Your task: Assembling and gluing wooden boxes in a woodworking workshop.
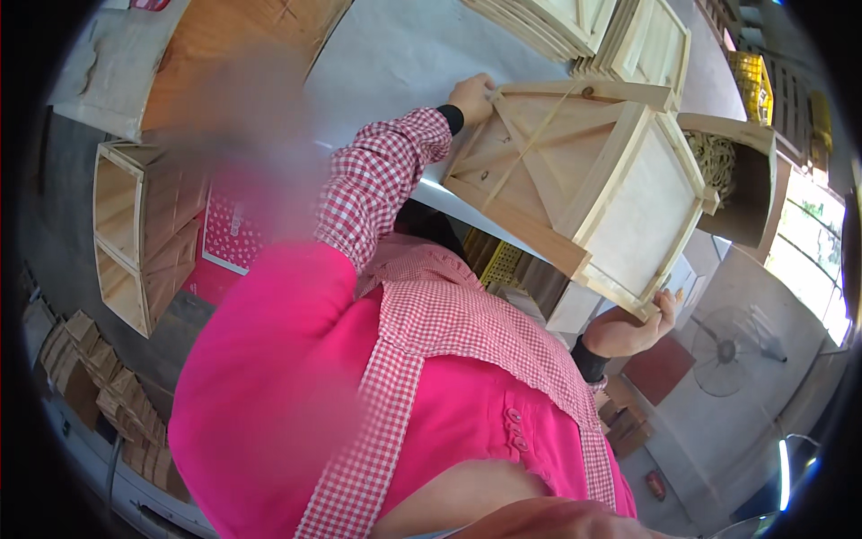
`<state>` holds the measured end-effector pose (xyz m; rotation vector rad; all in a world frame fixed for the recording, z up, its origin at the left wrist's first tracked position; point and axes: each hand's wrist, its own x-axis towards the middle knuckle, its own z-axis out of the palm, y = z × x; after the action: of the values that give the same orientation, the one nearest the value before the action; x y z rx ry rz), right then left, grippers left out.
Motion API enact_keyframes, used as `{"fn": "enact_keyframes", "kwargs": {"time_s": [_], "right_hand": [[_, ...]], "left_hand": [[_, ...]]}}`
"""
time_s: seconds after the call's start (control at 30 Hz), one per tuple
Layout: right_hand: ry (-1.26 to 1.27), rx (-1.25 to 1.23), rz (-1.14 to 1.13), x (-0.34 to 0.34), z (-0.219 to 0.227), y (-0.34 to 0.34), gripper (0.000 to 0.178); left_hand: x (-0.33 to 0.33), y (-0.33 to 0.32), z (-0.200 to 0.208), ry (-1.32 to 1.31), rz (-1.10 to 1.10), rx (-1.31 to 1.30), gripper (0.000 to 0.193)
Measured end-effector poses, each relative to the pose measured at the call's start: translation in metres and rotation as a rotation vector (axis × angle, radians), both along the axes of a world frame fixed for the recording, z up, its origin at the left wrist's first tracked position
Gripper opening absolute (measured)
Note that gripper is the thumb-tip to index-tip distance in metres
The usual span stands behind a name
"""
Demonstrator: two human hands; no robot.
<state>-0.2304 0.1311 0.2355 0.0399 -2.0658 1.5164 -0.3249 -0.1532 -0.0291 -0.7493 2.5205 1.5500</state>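
Observation:
A pale wooden crate [548,162] with cross-braced side panels is tilted between my hands above the table's edge. A thin yellowish band runs across its braced side. My left hand [471,97], in a checked sleeve cover, has its fingers closed on the crate's far left corner. At the near right corner, my right hand [628,331] cups the frame from below, fingers curled around the wood. The crate hides part of both hands' grip.
Flat wooden panels [642,45] are stacked at the back of the grey table [386,54]. A cardboard box [754,180] of tan strands stands right of the crate. Brown cardboard [242,45] lies far left. More wooden crates [121,234] stand left, a fan [725,349] right.

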Motion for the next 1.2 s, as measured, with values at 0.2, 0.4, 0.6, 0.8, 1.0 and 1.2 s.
{"fn": "enact_keyframes", "kwargs": {"time_s": [0.2,0.4,0.6,0.8,1.0,1.2], "right_hand": [[-0.044,-0.063,0.035,0.002,0.002,0.004,0.023],[-0.084,-0.126,0.056,0.005,0.001,0.011,0.020],[-0.086,-0.055,-0.108,0.016,0.007,0.008,0.013],[-0.212,-0.311,-0.120,0.012,0.006,0.009,0.016],[-0.062,-0.148,-0.089,-0.039,0.006,0.007,0.022],[-0.140,-0.143,0.253,-0.157,0.014,0.014,0.032]], "left_hand": [[-0.011,-0.014,-0.002,0.168,-0.282,-0.442,0.029],[-0.031,-0.021,0.011,0.160,-0.562,-0.547,0.032],[-0.054,-0.018,0.155,0.380,-0.198,0.721,0.036],[-0.033,0.016,0.255,0.529,-0.360,0.751,0.035],[0.000,-0.002,0.256,0.572,-0.011,0.808,0.030],[0.092,0.017,0.268,0.706,0.141,0.576,0.022]]}}
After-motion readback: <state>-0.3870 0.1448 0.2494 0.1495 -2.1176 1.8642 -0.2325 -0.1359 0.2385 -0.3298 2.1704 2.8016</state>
